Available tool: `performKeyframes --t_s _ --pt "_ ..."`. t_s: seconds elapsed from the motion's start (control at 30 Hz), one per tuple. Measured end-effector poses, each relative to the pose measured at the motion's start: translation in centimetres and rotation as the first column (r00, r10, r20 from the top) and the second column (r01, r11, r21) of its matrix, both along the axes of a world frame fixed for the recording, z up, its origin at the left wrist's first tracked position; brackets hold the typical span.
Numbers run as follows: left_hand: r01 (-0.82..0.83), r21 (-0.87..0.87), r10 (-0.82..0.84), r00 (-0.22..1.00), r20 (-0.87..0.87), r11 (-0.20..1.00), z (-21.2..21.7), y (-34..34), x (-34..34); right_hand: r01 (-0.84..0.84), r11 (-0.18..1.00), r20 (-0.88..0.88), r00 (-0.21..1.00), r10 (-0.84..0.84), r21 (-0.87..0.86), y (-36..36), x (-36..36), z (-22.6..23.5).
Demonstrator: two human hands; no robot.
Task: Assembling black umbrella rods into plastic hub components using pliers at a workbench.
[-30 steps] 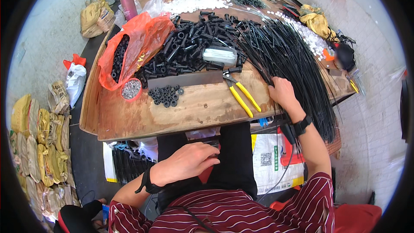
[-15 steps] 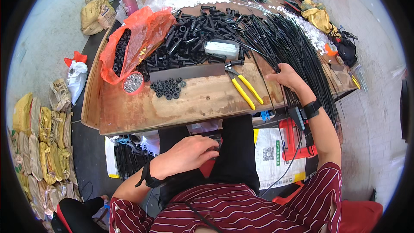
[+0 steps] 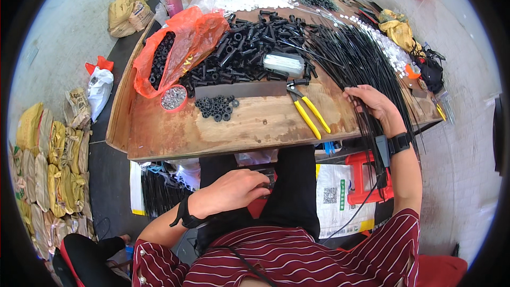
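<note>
On the right side of a worn wooden table point(image 3: 249, 127), the right hand point(image 3: 374, 103) rests on a spread bundle of long black cable ties point(image 3: 361, 61), its fingers curled over some strands near the table's front edge; how firmly they are pinched cannot be told. The ties fan out from the far middle of the table and hang over its near right edge. The left hand point(image 3: 234, 191) lies below the table edge on the person's lap, fingers loosely bent over a small dark object that is mostly hidden.

Just left of the right hand lie yellow-handled pliers point(image 3: 308, 111), and beyond them a flat grey metal bar point(image 3: 241, 90) with a small cluster of black rings point(image 3: 215, 107) in front of it. A heap of black plastic tubes point(image 3: 249, 48) fills the table's middle, beside an orange plastic bag point(image 3: 186, 37) and a small red cup of metal bits point(image 3: 173, 97). White small parts point(image 3: 249, 0) cover the far end. Stuffed sacks point(image 3: 40, 170) line the grey floor to the left, and a red plastic stool point(image 3: 366, 178) stands under the table.
</note>
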State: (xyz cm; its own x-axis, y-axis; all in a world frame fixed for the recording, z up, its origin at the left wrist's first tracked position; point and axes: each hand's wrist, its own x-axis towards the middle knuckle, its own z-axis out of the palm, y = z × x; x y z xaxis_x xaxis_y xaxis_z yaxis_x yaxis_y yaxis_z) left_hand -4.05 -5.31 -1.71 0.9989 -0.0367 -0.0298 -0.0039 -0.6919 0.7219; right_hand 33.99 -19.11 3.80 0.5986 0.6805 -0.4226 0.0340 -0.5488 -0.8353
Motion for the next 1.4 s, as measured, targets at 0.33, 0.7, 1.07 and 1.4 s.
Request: performKeyframes --t_s 0.33,0.7,1.07,1.4 --pt "0.061 -0.028 -0.061 0.998 -0.022 0.998 0.0 -0.8 0.8 -0.011 0.871 0.185 0.979 -0.092 0.491 4.8 -3.5 6.0" --pt "0.025 -0.006 -0.024 0.990 0.136 1.000 1.6 -1.3 4.1 -0.170 0.475 0.387 0.827 -0.407 0.864 9.8 0.7 13.0" --pt "-0.065 -0.304 0.142 0.961 0.238 0.951 6.2 -1.8 8.6 -0.049 0.675 0.498 0.715 -0.491 0.736 7.5 1.8 0.8" --pt "-0.149 -0.644 0.400 0.878 0.263 0.750 8.9 1.1 13.9 0.066 0.733 0.019 0.994 -0.107 0.677 6.0 -9.3 6.3"
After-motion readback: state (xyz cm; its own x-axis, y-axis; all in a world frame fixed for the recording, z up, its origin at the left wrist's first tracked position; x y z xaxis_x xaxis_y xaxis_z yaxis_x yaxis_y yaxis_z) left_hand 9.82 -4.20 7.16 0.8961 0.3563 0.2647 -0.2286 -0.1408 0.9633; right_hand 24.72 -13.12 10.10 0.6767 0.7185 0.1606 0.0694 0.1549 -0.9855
